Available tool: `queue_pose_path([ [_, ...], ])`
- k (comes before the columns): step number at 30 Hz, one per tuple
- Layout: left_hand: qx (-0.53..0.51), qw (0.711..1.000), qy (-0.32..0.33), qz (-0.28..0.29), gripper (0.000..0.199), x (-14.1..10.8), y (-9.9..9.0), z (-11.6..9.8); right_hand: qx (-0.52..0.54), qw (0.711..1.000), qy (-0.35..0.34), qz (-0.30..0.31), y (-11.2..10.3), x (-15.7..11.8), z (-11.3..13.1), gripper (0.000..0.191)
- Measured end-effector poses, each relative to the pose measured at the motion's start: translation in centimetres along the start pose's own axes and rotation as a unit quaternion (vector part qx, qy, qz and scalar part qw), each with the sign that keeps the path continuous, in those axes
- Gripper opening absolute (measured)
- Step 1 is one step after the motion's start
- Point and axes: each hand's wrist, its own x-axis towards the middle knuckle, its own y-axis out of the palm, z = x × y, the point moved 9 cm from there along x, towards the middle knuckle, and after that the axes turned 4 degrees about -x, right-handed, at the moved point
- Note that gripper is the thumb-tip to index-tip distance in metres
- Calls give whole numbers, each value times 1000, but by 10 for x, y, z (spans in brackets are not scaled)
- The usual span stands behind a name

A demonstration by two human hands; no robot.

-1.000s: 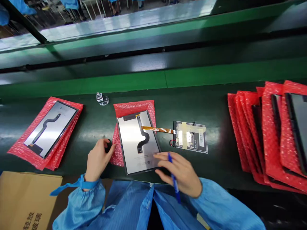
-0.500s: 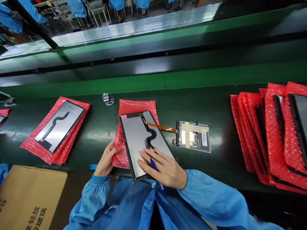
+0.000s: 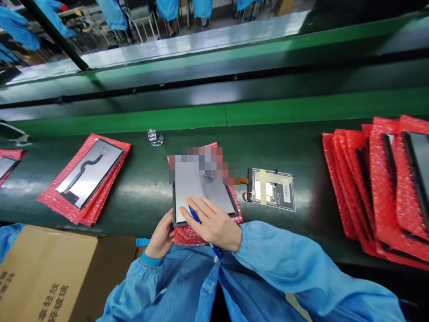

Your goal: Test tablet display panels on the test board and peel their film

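Note:
A display panel (image 3: pixel 197 179), pale grey with a black edge, lies face down over a red bubble-wrap bag (image 3: pixel 187 235). My left hand (image 3: pixel 161 235) grips the panel's lower left corner, its fingertips partly hidden. My right hand (image 3: pixel 214 226) rests on the panel's lower part with fingers stretched, holding a blue pen (image 3: pixel 195 214) between them. Right of the panel lies a flat circuit board (image 3: pixel 271 188) with yellowish tape and an orange ribbon cable (image 3: pixel 243 180). A blurred patch hides the panel's upper part and the cable's far end.
To the left, another panel (image 3: pixel 90 172) lies on red bubble bags (image 3: pixel 50 197). Several bagged panels (image 3: pixel 382 188) are piled at the right. A small clear stand (image 3: pixel 155 137) sits at the back of the green bench (image 3: pixel 311 156). A cardboard box (image 3: pixel 50 264) stands lower left.
The panel has turned straighter and now lies more squarely over the red bag. My left hand has moved from the bag to the panel's corner. My right hand has slid slightly left.

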Motion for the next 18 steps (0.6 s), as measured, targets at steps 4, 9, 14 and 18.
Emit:
queue_pose_path([
  [4, -80, 997, -8, 5, 20, 0, 8, -4, 6, 1000, 25, 7, 4, -6, 7, 30],
  [9, -51, 996, 70, 7, 54, -7, 13, -23, 75, 967, 222, -96, -51, -37, -48, 30],
  [14, -35, 997, 54, 34, 72, -14, 16, -22, 212, 847, 486, -32, -32, -91, -116, 29],
  [18, -18, 996, 61, 64, 72, -22, 18, -14, 416, 769, 481, -66, -11, -73, -119, 40],
])
